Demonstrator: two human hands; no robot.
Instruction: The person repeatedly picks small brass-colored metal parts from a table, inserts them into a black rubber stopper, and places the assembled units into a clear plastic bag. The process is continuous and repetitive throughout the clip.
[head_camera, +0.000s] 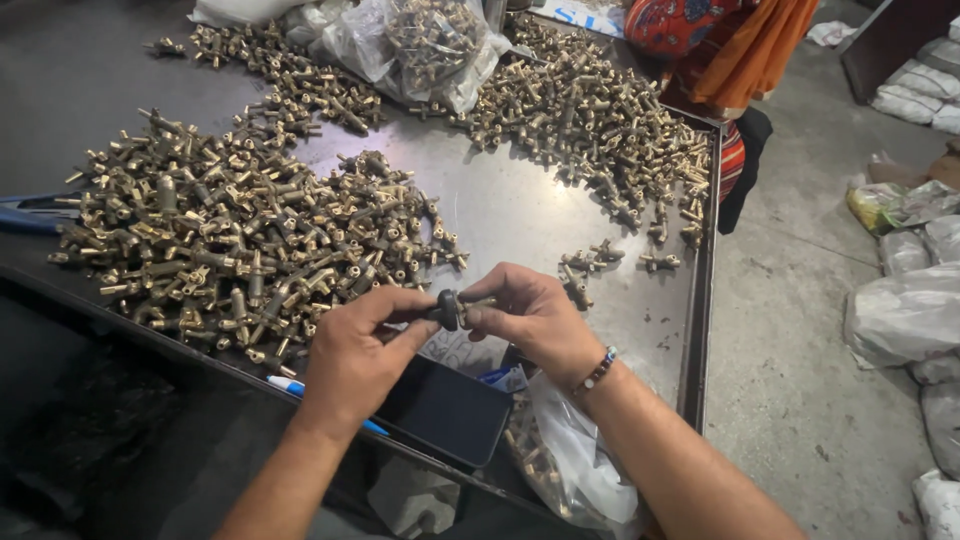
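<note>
- A blue-handled tool (25, 215) lies at the 9 o'clock edge of the dark metal surface (520, 215), partly under the fittings.
- A big heap of brass fittings (240, 240) spreads from 9 to 11 o'clock of the hands: short, dull-gold, T-shaped pieces tumbled over each other.
- A blue and white pen (300, 390) lies at the near rim, just beside the left wrist.
- The left hand (355, 360) is closed in a pinch, thumb and forefinger gripping the dark end of one small fitting (458, 308).
- That fitting is held in the air between the two hands, above the near part of the surface; it is short, with a dark round collar at the middle and a brass-coloured stub toward the right.
- A black phone (445, 410) lies at 6 o'clock, below the hands.
- The right hand (535, 315), with a beaded band on the wrist, grips the brass end with curled fingers.
- A clear bag (570, 465) of fittings hangs at 5 o'clock.
- A second heap (590, 120) lies at 1 o'clock, behind another clear bag (420, 40) at 12.
</note>
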